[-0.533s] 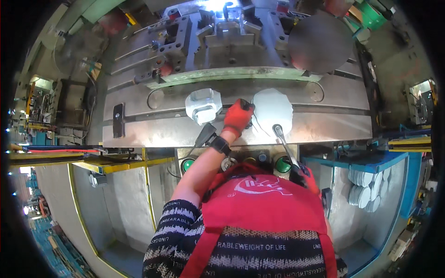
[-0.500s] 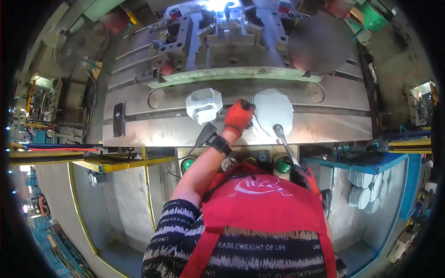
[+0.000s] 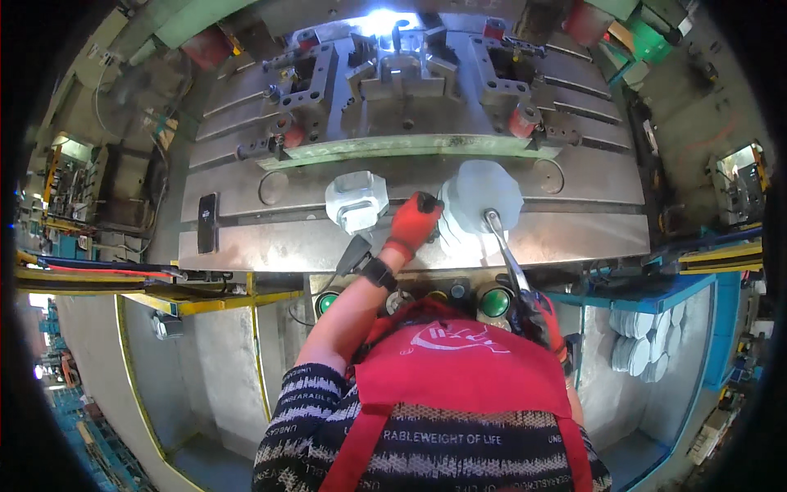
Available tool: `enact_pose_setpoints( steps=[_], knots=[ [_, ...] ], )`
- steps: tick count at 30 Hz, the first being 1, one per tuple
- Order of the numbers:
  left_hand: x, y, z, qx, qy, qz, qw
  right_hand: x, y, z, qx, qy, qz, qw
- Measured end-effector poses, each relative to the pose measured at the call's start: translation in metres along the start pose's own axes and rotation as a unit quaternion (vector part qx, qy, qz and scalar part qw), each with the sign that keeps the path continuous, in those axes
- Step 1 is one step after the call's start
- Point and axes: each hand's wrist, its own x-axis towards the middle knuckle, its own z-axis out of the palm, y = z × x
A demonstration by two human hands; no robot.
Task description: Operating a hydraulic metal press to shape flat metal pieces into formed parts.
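Observation:
My left hand (image 3: 416, 223), in a red glove, reaches over the steel press bed (image 3: 270, 246) and curls its fingers on the left edge of a stack of pale flat metal blanks (image 3: 484, 201). My right hand (image 3: 548, 321), also gloved and half hidden by my red apron, grips a long metal tong (image 3: 505, 256). The tong's tip rests on the stack's near side. A stack of formed, boxy metal parts (image 3: 357, 201) stands just left of my left hand.
The grey die set (image 3: 402, 82) with red posts fills the back of the bed. A black flat device (image 3: 206, 223) lies at the bed's left. Green push buttons (image 3: 494, 302) sit under the front edge. More blanks (image 3: 635, 344) are stacked in a blue bin at right.
The view has dipped slightly. Both hands, the tong and the stacks keep their places.

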Motion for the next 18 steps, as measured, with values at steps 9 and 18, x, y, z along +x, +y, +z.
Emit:
enact_pose_setpoints(
  steps=[9,18],
  knots=[
    [-0.069,0.008,-0.034,-0.071,0.053,0.079,0.993,0.068,-0.070,0.050,0.022,-0.104,0.006,0.994],
    [-0.105,-0.016,-0.050,-0.093,0.032,0.012,0.995,0.192,-0.091,0.099,0.041,-0.144,-0.047,0.988]
  ],
)
